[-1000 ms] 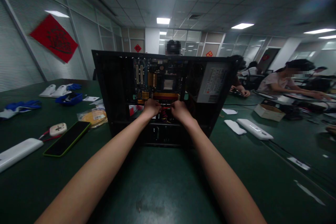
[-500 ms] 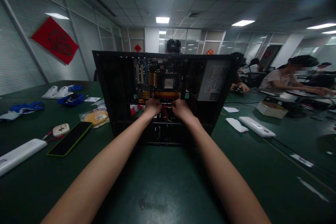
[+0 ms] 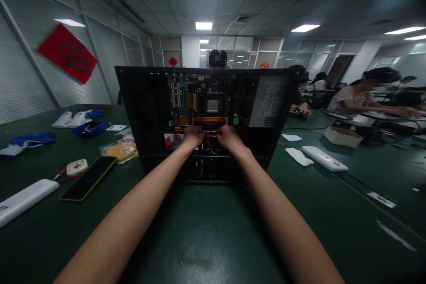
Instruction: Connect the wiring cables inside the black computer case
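The left hand (image 3: 193, 137) at nine o'clock and right hand (image 3: 230, 137) at three flank wires (image 3: 208, 143) inside the case (image 3: 218, 171). Fingers curl; grip unclear.

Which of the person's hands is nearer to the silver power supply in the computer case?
Right. The right hand is below and to the left of the power supply in the picture; the left hand is farther left, beyond the right hand.
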The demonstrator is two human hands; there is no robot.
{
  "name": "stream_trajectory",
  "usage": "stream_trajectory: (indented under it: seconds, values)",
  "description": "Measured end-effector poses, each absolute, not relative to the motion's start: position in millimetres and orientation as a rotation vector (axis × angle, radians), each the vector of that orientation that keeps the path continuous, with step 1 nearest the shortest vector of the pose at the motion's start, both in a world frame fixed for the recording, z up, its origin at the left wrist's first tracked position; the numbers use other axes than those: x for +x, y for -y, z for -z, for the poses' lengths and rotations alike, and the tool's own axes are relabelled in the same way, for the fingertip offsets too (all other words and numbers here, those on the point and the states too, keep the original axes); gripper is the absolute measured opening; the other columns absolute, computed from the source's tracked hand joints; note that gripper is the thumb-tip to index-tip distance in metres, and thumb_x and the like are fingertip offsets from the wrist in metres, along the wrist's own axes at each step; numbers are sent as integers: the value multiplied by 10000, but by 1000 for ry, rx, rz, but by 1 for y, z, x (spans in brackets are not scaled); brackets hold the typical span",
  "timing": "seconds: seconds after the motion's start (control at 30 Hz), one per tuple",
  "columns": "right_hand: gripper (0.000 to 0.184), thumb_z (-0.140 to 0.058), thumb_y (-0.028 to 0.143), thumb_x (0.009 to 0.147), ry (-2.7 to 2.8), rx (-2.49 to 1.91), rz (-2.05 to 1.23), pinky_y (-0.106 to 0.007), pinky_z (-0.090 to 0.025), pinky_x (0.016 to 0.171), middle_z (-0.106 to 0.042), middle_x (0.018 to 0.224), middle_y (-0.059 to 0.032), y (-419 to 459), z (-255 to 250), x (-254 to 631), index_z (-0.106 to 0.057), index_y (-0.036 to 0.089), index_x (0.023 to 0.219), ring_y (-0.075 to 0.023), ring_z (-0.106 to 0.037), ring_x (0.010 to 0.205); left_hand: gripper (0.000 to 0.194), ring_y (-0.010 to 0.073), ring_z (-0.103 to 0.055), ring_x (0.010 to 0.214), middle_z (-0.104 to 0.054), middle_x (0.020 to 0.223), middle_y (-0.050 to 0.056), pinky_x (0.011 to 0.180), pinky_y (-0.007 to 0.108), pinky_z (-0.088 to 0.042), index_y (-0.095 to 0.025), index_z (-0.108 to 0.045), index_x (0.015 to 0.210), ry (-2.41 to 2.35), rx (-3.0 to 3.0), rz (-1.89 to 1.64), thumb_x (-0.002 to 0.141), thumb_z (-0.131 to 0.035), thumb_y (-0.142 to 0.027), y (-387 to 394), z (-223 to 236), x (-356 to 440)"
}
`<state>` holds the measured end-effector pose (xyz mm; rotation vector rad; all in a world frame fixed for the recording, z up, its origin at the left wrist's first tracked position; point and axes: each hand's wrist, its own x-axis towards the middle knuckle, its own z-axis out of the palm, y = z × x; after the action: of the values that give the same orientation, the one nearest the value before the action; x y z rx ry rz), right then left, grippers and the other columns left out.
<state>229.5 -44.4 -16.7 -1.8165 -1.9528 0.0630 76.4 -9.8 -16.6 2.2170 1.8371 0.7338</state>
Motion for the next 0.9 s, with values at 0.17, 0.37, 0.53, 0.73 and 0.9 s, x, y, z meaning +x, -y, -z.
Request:
stream_trajectory:
  seconds: [0.17, 0.37, 0.53, 0.73, 0.9]
  values:
    - [276, -522, 110, 907, 1946, -1816, -66, -229, -475, 786, -751, 1017, -167, 43, 17, 230, -781, 111, 1002, -218, -706, 974, 250, 208, -715, 980, -783, 1026, 68, 832, 228, -511, -183, -806, 1011, -1848, 2238, -733, 858, -610, -213, 11, 16, 77]
    - [278, -533, 116, 905, 1916, -1833, -68, -234, -481, 841, -750, 1040, -170, 42, 14, 229, -781, 110, 1033, -226, -698, 1023, 264, 212, -703, 1024, -774, 1050, 89, 867, 232, -508, -171, -790, 1040, -1862, 2284, -702, 868, -596, -223, 16, 13, 79]
    - [272, -556, 132, 888, 1892, -1880, -68, -242, -490, 847, -749, 1042, -170, 40, 16, 228, -780, 125, 1042, -229, -702, 1016, 296, 262, -695, 1002, -741, 1033, 172, 881, 329, -511, -132, -745, 1075, -1952, 2489, -680, 912, -513, -215, 42, 7, 89]
    - [249, -571, 170, 874, 1884, -1880, -35, -258, -497, 834, -753, 1019, -161, 37, 18, 231, -785, 151, 1001, -236, -710, 980, 316, 268, -655, 1020, -668, 1081, 161, 878, 339, -509, -128, -723, 1010, -1820, 2728, -652, 958, -457, -290, 57, 5, 95]
    - [228, -600, 178, 849, 1843, -1886, -46, -238, -493, 816, -761, 992, -140, 37, 17, 231, -786, 165, 980, -223, -712, 958, 266, 270, -601, 1099, -597, 1185, 146, 888, 332, -510, -152, -702, 1068, -1789, 2754, -649, 926, -537, -305, 56, 5, 92]
